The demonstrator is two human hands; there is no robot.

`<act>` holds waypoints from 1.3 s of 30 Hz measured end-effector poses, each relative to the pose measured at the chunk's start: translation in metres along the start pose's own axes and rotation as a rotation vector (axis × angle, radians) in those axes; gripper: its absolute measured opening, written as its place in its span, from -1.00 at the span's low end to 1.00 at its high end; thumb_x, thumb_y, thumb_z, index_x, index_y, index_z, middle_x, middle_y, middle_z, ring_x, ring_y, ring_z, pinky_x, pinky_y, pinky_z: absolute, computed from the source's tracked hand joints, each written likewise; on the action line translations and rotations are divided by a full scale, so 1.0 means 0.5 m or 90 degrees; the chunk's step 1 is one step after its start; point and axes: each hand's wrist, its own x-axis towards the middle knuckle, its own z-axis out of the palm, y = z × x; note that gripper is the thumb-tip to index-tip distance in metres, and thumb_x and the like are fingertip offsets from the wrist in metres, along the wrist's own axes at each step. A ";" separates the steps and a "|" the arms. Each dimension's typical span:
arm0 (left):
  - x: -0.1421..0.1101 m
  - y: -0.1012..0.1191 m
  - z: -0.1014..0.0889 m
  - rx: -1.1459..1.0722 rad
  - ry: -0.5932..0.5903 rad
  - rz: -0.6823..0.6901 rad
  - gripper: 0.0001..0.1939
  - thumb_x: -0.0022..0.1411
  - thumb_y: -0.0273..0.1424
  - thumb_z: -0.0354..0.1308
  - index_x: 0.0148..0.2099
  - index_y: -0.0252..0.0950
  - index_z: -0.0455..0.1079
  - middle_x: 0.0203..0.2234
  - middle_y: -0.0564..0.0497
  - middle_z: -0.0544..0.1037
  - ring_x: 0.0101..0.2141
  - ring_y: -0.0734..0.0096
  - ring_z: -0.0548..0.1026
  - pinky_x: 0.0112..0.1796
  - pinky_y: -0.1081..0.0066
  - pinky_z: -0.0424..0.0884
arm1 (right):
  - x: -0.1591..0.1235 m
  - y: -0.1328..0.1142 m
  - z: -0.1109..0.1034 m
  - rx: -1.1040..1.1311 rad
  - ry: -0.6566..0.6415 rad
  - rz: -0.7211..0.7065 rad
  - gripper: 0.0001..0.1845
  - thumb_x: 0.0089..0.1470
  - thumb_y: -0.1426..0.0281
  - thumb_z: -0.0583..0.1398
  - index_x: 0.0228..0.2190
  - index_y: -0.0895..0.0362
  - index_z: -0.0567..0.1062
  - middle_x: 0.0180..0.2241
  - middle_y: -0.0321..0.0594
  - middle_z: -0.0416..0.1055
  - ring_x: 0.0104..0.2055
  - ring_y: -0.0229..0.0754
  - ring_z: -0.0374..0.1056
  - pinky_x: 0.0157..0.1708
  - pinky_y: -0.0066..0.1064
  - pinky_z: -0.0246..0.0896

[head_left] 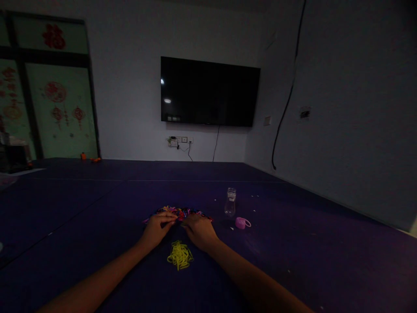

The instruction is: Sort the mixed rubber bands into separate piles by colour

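A pile of multicoloured small rubber bands (180, 213) lies on the dark blue surface, partly covered by my fingers. My left hand (159, 227) is at its left side, fingers stretched toward the middle and thumb apart below them. From the right, my right hand (199, 229) reaches over the pile with fingers bent down. A thin yellow rubber band (183, 224) shows at its fingertips, seemingly pinched there, though the grip is partly hidden. Nearer to me, between my forearms, is a loose heap of yellow rubber bands (180, 255).
A clear bottle (230, 203) stands uncapped right of the pile, with a pink looped lid (241, 223) beside it. Small white bits are scattered around them. Far back are small orange objects (95, 160), a wall-mounted television (210, 92) and a hanging black cable (286, 106).
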 end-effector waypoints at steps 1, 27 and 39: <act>0.000 0.000 0.000 0.002 0.000 -0.002 -0.80 0.15 -0.43 0.09 -0.31 -0.20 0.55 -0.26 0.02 0.60 -0.24 0.29 0.54 -0.12 0.27 0.44 | 0.001 0.000 0.000 -0.006 -0.006 -0.014 -0.69 0.17 0.39 -0.01 -0.15 0.12 0.46 -0.18 -0.13 0.47 -0.08 -0.16 0.32 -0.09 -0.40 0.13; -0.016 0.019 -0.001 -0.191 -0.188 -0.084 -0.81 0.02 -0.37 0.16 -0.30 -0.33 0.51 -0.58 0.03 0.57 -0.53 0.38 0.51 -0.43 0.45 0.40 | 0.010 0.024 0.062 0.692 0.011 0.061 -0.82 -0.12 0.46 0.06 -0.59 0.19 0.45 -0.66 -0.31 0.41 -0.60 -0.23 0.39 -0.55 -0.48 0.23; -0.003 -0.003 -0.003 0.113 0.058 0.038 -0.73 0.21 -0.46 -0.03 -0.20 -0.27 0.50 -0.29 -0.07 0.56 -0.19 0.22 0.48 -0.16 0.23 0.39 | 0.003 0.007 0.041 0.224 0.046 -0.139 -0.68 -0.03 0.52 0.10 -0.23 0.07 0.52 -0.20 -0.25 0.50 -0.11 -0.20 0.37 -0.08 -0.41 0.17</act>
